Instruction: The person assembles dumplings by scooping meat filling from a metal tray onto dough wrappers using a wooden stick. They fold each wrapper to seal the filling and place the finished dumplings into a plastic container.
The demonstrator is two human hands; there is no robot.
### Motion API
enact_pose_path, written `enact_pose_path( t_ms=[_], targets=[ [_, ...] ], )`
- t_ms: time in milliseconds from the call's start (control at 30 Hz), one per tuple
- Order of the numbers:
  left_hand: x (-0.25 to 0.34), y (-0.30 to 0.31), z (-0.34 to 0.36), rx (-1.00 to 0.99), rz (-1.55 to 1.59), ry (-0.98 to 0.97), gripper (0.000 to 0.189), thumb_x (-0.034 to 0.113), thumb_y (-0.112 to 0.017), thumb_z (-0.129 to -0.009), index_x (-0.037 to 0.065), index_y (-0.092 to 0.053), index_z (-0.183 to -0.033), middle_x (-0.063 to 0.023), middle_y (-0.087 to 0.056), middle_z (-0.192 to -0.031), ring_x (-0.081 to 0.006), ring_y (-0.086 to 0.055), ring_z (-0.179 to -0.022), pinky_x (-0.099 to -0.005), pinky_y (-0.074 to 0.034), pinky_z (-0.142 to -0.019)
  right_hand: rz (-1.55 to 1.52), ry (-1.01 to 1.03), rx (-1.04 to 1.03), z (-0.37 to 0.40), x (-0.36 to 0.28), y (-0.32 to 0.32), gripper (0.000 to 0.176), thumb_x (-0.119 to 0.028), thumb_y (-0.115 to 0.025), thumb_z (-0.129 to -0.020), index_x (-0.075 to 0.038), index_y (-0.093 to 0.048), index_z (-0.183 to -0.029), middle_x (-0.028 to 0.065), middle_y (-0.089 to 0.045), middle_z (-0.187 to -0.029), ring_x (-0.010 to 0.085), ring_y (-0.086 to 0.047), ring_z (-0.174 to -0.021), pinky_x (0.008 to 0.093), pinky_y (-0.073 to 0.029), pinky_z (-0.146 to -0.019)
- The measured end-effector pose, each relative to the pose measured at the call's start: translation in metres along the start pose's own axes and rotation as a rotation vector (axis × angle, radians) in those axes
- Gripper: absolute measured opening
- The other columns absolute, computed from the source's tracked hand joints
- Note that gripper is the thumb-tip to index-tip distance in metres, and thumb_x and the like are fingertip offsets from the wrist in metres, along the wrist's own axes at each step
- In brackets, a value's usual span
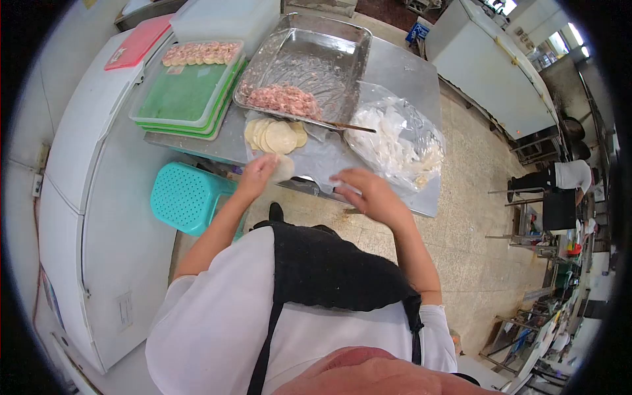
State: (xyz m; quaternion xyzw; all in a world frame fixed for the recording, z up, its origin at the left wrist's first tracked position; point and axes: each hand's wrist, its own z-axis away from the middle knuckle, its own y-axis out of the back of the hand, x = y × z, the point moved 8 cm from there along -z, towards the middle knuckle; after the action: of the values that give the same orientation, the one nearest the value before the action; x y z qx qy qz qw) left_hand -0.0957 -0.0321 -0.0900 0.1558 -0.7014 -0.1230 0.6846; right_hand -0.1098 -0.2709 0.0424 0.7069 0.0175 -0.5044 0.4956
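Observation:
My left hand (258, 174) holds a round dumpling wrapper (282, 168) at the near edge of the steel table (401, 72). My right hand (365, 189) hovers over the table edge with fingers spread and nothing in it. Just beyond my hands lies a small stack of round wrappers (276, 136). Behind it stands a metal tray (316, 56) with pink minced filling (283, 99) in its near corner, and a thin stick or utensil (342, 125) rests at the tray's edge.
A clear plastic bag with white contents (395, 141) lies at the right. Stacked green trays (184, 99) at the left hold a row of folded dumplings (201, 52). A teal stool (186, 197) stands under the table. White chest freezers (85, 197) line the left; another person (566, 176) stands far right.

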Motion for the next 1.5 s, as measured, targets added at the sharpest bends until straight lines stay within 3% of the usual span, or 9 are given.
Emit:
enact_pose_path(
  t_ms=[67,167,267,400,500,733,1033,1267,1500],
  targets=[
    [0.006,0.025,-0.025,0.055,0.018,-0.016,0.035,0.025,-0.058,-0.09,-0.003,-0.06,-0.111,-0.0166,-0.066,-0.1,-0.025,-0.063,-0.091,-0.0342,-0.048,-0.083,0.426,0.247,0.315,-0.033,-0.019,0.029,0.025,-0.012,-0.061,-0.084,-0.004,-0.063,-0.107,0.0158,-0.063,-0.097,0.0311,-0.061,-0.088,0.0376,-0.05,-0.076],
    [0.032,0.066,-0.056,0.133,-0.016,-0.101,0.034,0.023,-0.059,-0.089,-0.002,-0.06,-0.112,-0.0182,-0.066,-0.102,-0.0284,-0.064,-0.093,-0.035,-0.048,-0.082,0.869,0.158,0.439,-0.09,0.009,0.038,0.021,-0.011,-0.058,-0.082,-0.005,-0.063,-0.101,0.0147,-0.063,-0.095,0.0314,-0.062,-0.09,0.039,-0.051,-0.073],
    [0.027,0.092,-0.081,0.142,-0.116,-0.221,0.034,0.023,-0.056,-0.09,-0.003,-0.06,-0.112,-0.019,-0.066,-0.103,-0.0304,-0.063,-0.095,-0.0352,-0.047,-0.084,0.929,-0.191,0.149,-0.134,0.079,0.025,0.018,-0.013,-0.054,-0.08,-0.003,-0.065,-0.089,0.0156,-0.064,-0.097,0.032,-0.063,-0.082,0.0408,-0.052,-0.068],
    [0.011,0.106,-0.081,-0.019,-0.209,-0.168,0.033,0.021,-0.051,-0.093,-0.003,-0.059,-0.113,-0.0204,-0.064,-0.106,-0.0322,-0.063,-0.097,-0.0346,-0.047,-0.085,1.012,-0.228,-0.02,-0.147,0.121,0.028,0.015,-0.01,-0.053,-0.078,-0.004,-0.066,-0.074,0.0166,-0.064,-0.081,0.0321,-0.065,-0.07,0.0423,-0.052,-0.06],
    [-0.015,0.114,-0.065,-0.071,-0.196,-0.101,0.03,0.021,-0.05,-0.093,0.001,-0.06,-0.113,-0.0179,-0.064,-0.106,-0.0327,-0.063,-0.097,-0.0359,-0.048,-0.084,1.022,-0.375,0.005,-0.152,0.081,0.082,0.016,-0.014,-0.056,-0.078,-0.001,-0.066,-0.074,0.0168,-0.064,-0.078,0.0351,-0.063,-0.076,0.044,-0.051,-0.066],
    [-0.042,0.126,-0.071,-0.02,0.036,0.027,0.028,0.018,-0.051,-0.093,-0.002,-0.06,-0.111,-0.019,-0.064,-0.107,-0.0311,-0.063,-0.097,-0.0338,-0.048,-0.084,0.605,-0.051,0.139,-0.239,0.016,0.05,0.019,-0.019,-0.053,-0.083,-0.005,-0.064,-0.092,0.0181,-0.064,-0.08,0.0368,-0.062,-0.081,0.0458,-0.049,-0.072],
    [-0.003,0.11,-0.106,-0.137,-0.117,-0.265,0.024,0.007,-0.053,-0.089,0.004,-0.06,-0.111,-0.0184,-0.062,-0.107,-0.0341,-0.061,-0.096,-0.0369,-0.049,-0.082,0.974,-0.238,-0.224,-0.271,0.064,0.036,0.025,-0.034,-0.054,-0.088,-0.013,-0.067,-0.093,0.0146,-0.065,-0.079,0.0328,-0.063,-0.075,0.0454,-0.048,-0.064],
    [-0.011,0.102,-0.101,-0.144,-0.072,-0.248,0.025,0.001,-0.055,-0.086,0.006,-0.061,-0.11,-0.0181,-0.062,-0.103,-0.0352,-0.06,-0.094,-0.0381,-0.049,-0.081,0.943,0.101,0.111,-0.31,0.031,0.021,0.016,-0.02,-0.056,-0.083,-0.008,-0.067,-0.086,0.0104,-0.059,-0.081,0.0277,-0.06,-0.085,0.0402,-0.05,-0.067],
    [-0.003,0.104,-0.105,-0.141,-0.139,-0.347,0.019,0.007,-0.054,-0.087,0.003,-0.062,-0.104,-0.0157,-0.063,-0.097,-0.0339,-0.059,-0.091,-0.0391,-0.048,-0.079,1.023,0.011,-0.125,-0.324,0.04,0.009,0.017,-0.02,-0.058,-0.081,-0.005,-0.065,-0.081,0.0119,-0.064,-0.079,0.0282,-0.065,-0.078,0.039,-0.053,-0.064]
  ],
)
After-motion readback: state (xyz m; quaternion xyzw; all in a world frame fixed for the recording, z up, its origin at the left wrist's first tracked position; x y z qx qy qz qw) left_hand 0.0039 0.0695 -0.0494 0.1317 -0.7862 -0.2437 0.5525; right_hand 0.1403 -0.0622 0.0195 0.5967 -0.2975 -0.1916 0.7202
